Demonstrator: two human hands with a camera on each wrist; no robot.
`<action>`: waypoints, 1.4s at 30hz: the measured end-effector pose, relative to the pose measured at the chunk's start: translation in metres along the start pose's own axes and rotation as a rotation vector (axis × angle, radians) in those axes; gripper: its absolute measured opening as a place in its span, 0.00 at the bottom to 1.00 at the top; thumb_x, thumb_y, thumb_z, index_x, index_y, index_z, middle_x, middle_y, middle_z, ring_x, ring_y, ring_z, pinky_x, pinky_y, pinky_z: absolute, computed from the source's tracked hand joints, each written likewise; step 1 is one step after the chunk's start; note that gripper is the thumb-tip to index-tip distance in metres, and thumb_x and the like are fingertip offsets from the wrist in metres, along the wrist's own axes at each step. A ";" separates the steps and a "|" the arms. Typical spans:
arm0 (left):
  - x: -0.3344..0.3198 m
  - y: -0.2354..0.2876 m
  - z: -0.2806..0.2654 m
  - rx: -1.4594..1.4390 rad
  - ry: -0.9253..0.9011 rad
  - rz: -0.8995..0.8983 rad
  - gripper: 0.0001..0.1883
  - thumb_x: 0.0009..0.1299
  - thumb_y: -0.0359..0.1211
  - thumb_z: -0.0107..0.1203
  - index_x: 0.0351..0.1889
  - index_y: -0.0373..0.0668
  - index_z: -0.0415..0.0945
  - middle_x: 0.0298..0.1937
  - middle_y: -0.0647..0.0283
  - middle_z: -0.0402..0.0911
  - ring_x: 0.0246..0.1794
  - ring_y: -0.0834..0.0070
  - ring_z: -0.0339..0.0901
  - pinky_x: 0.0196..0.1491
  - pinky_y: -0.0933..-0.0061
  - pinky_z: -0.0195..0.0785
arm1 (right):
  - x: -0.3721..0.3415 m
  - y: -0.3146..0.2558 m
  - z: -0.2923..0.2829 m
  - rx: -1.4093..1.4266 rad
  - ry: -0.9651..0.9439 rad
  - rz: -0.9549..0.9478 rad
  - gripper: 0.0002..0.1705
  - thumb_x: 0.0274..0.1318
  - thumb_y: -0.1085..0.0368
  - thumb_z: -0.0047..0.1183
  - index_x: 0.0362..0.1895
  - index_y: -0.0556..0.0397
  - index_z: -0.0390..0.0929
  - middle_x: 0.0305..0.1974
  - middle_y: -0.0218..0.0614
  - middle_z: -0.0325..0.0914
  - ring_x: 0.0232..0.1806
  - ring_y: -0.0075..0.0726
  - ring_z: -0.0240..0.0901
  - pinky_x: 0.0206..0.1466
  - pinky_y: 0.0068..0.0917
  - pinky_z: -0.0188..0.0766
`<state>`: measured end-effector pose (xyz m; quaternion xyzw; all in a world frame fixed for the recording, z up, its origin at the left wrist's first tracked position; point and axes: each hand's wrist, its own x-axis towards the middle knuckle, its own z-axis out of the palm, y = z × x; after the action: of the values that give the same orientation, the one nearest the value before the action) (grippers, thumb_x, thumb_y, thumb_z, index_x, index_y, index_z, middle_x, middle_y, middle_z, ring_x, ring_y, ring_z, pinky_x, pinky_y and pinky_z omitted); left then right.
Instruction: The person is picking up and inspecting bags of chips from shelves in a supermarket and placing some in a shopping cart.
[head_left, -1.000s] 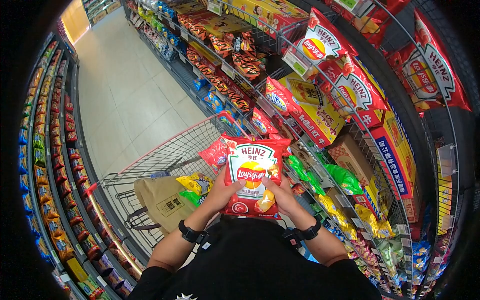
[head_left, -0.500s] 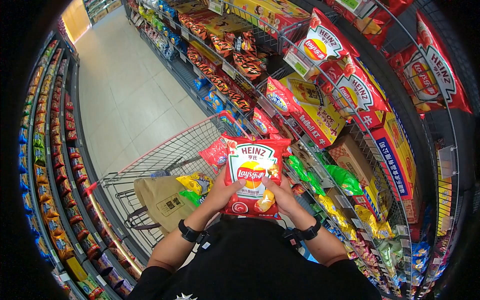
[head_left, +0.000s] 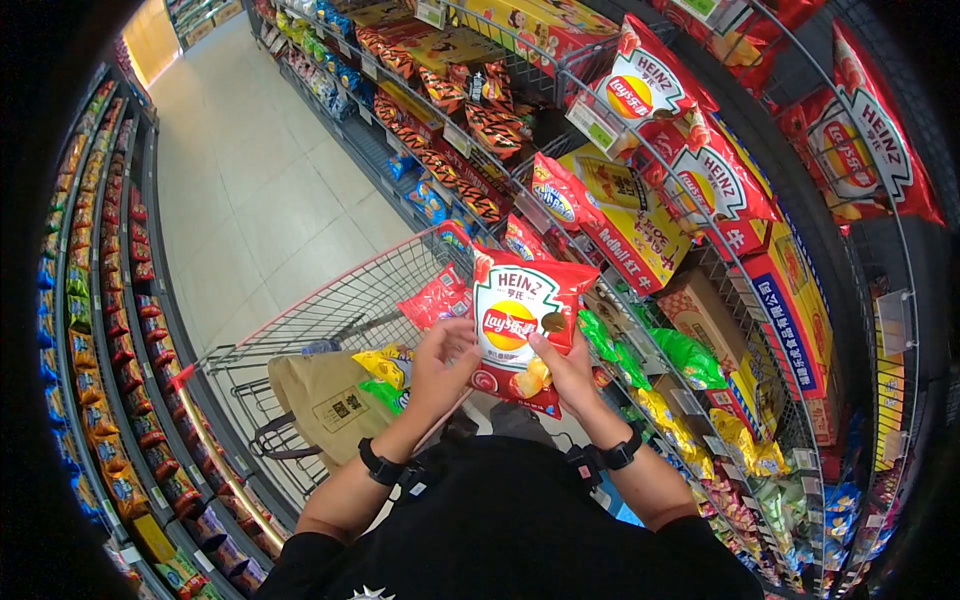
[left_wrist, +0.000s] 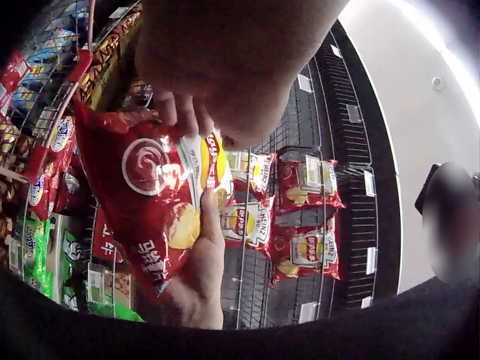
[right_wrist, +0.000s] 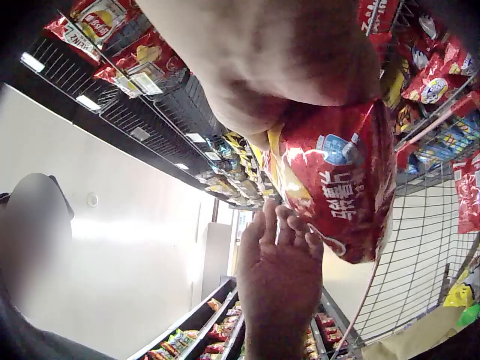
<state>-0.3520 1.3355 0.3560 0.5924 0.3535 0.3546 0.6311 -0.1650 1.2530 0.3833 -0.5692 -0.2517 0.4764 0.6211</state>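
My right hand grips a red Heinz Lay's chip bag by its right side, the thumb lying across its front. The bag is upright and tilts a little. At its left edge is my left hand, palm turned toward the bag and fingers loosely bent. In the right wrist view the left hand shows its fingertips right by the bag's side. The left wrist view shows the bag's front, with the right thumb across it. Most of the right hand's fingers are hidden behind the bag.
A wire shopping cart stands in front, holding a brown paper bag, a yellow snack bag and a red snack bag. Snack shelves rise close on the right, with more on the left. Tiled floor runs between.
The left hand has let go of the chip bag and drawn back slightly at its left. The bag has shifted right and up and tilted, now held by the right hand alone.
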 end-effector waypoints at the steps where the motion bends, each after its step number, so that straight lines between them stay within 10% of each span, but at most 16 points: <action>1: -0.002 0.002 -0.002 -0.089 -0.153 -0.092 0.28 0.64 0.27 0.61 0.62 0.40 0.63 0.50 0.64 0.74 0.49 0.77 0.72 0.51 0.76 0.68 | 0.002 -0.001 0.000 -0.070 0.012 -0.062 0.30 0.58 0.65 0.61 0.61 0.60 0.63 0.55 0.43 0.74 0.52 0.32 0.74 0.55 0.30 0.73; 13: 0.006 0.016 0.001 -0.010 0.054 -0.001 0.41 0.58 0.31 0.69 0.66 0.39 0.55 0.60 0.55 0.71 0.59 0.69 0.72 0.61 0.66 0.66 | -0.019 -0.017 0.008 -0.331 -0.486 -0.152 0.39 0.54 0.66 0.63 0.69 0.50 0.59 0.69 0.35 0.58 0.70 0.37 0.56 0.63 0.35 0.66; 18: 0.008 0.010 -0.010 -0.074 -0.086 -0.124 0.35 0.58 0.30 0.69 0.62 0.38 0.62 0.58 0.60 0.75 0.56 0.72 0.75 0.60 0.67 0.67 | 0.002 -0.020 0.001 -0.166 -0.044 -0.261 0.38 0.53 0.62 0.65 0.64 0.56 0.59 0.61 0.42 0.66 0.62 0.34 0.65 0.64 0.35 0.63; 22: -0.002 0.018 -0.006 -0.227 -0.349 -0.131 0.37 0.58 0.31 0.69 0.64 0.39 0.61 0.59 0.62 0.74 0.59 0.74 0.72 0.62 0.68 0.65 | 0.001 -0.029 -0.010 -0.200 -0.183 -0.239 0.38 0.55 0.54 0.65 0.62 0.57 0.61 0.56 0.38 0.70 0.58 0.29 0.67 0.62 0.34 0.65; 42: -0.007 0.021 -0.003 -0.291 -0.332 -0.209 0.36 0.58 0.35 0.69 0.62 0.38 0.62 0.59 0.61 0.74 0.59 0.73 0.72 0.63 0.66 0.64 | -0.003 -0.025 -0.003 -0.102 -0.112 -0.158 0.35 0.56 0.52 0.64 0.59 0.59 0.66 0.52 0.38 0.76 0.52 0.29 0.73 0.58 0.31 0.70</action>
<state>-0.3583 1.3318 0.3774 0.5055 0.2496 0.2325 0.7925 -0.1560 1.2518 0.4068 -0.5511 -0.3540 0.4434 0.6119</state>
